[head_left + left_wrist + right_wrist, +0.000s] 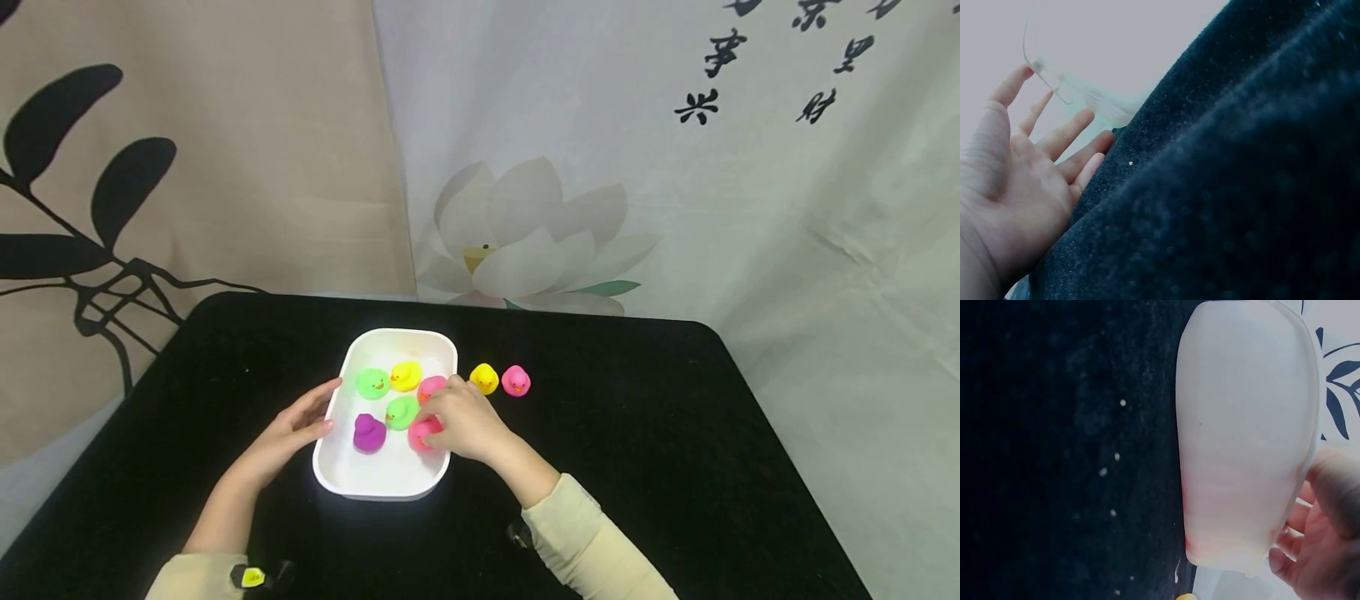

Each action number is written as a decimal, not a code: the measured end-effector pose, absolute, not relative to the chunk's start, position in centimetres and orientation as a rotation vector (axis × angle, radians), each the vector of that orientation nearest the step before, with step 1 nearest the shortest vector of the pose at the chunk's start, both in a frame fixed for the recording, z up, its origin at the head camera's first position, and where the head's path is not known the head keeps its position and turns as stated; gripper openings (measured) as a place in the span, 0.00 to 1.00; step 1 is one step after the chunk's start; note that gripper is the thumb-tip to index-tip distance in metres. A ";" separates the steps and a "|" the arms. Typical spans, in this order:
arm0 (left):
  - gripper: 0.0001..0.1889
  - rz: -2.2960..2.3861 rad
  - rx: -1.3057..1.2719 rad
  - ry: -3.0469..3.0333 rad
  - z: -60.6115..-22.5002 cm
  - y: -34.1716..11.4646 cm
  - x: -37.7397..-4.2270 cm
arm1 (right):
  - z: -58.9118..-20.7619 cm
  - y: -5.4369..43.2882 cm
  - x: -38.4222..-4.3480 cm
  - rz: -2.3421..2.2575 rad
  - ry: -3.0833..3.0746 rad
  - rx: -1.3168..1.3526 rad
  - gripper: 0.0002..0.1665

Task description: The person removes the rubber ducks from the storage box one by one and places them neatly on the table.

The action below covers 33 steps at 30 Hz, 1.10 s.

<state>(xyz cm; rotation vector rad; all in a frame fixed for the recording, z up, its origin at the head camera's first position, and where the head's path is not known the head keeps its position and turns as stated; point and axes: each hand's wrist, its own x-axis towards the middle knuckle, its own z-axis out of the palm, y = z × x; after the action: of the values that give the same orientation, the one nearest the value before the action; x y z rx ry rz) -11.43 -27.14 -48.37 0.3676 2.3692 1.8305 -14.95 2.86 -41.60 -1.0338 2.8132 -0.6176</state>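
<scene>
The lower pink duck [423, 435] sits in the white tray [378, 479], against its right side, in the lower middle of the head view. The right hand [468, 421] reaches over the tray's right rim and seems to pinch this duck between thumb and fingers; the hand covers part of it, and in the right wrist view the tray wall hides the fingertips' work. Just above, the upper pink duck [430, 387] is partly covered by the same hand.

To the left of these stand the lower green duck [402, 413] and the purple duck [369, 433], with the upper green duck [372, 383] and a yellow duck [406, 375] higher in the tray. The left hand [285, 433] has its fingers spread, their tips touching the tray's left rim; the left wrist view shows the palm open beside the pale tray.

Outside, just right of the tray, an outer yellow duck [483, 378] and an outer pink duck [516, 381] stand side by side on the black table [645, 467]. Pale sleeves [592, 533] enter from the bottom edge. Behind, a cloth backdrop [300, 150] carries dark leaves at upper left, a lotus at upper middle and black characters at upper right.
</scene>
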 end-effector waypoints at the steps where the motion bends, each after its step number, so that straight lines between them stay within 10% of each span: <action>1: 0.32 1.829 0.366 2.369 -48.3 -27.1 -11.4 | -41.6 2.9 -15.0 -0.625 2.813 -1.032 0.19; 33: 0.31 1.832 0.391 2.372 -48.2 -27.0 -11.4 | -40.8 5.8 -14.4 -1.345 2.803 -0.983 0.18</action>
<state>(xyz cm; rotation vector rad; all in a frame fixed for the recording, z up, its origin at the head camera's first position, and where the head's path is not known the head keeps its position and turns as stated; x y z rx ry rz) -11.44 -27.03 -48.18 0.3911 2.3721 1.8324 -14.35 5.80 -40.77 -0.9831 2.8025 -1.3452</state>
